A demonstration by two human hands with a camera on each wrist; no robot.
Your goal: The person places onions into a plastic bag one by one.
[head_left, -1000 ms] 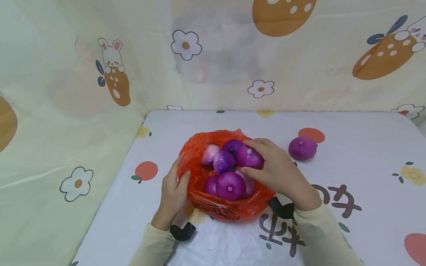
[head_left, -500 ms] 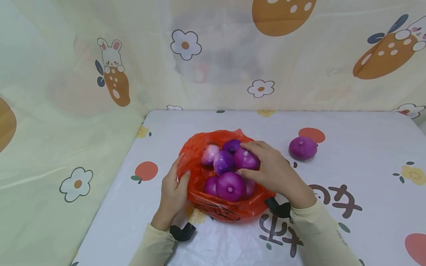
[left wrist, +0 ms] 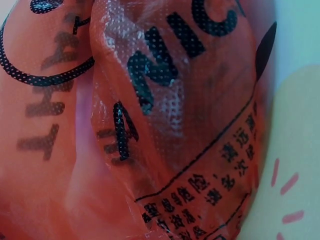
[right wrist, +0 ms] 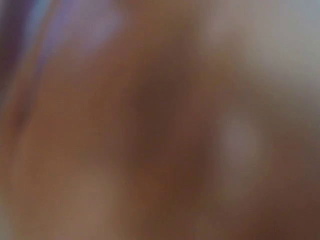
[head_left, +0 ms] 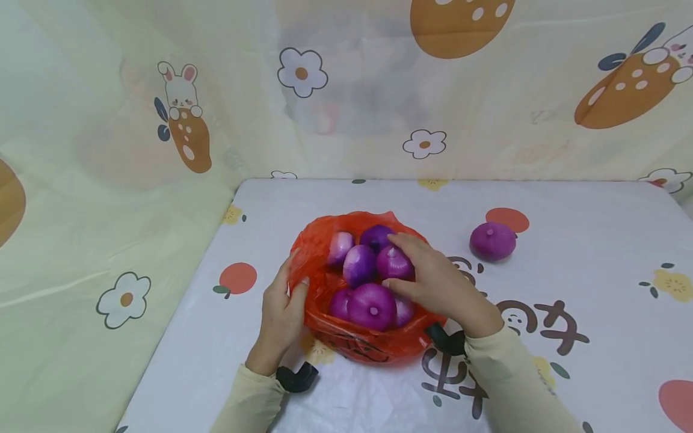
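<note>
Item: purple onion, round, with a pale tip, lodged in the upper right part of an open red plastic bag near the middle of the table. The onion is gripped by the right hand, whose fingers are curled over its top and whose thumb is pressed against its near side. Contents of the bag, further: a dark purple onion at the far edge, a pale pinkish one at the far left, a purple one just beside the gripped onion, a large onion at the front with a small pale spot facing up, and a smaller one partly hidden at its left. The bag's left rim is pinched by the left hand, with the fingers folded over the plastic. In the left wrist view only red bag plastic with black lettering is shown, close up; the right wrist view is too blurred to be read. One loose purple onion is laid on the table, well apart to the right of the bag. The table is covered by a white cloth printed with fruit, flowers and large brown characters. A pale curtain printed with rabbits, carrots and flowers is hung behind and to the left.
</note>
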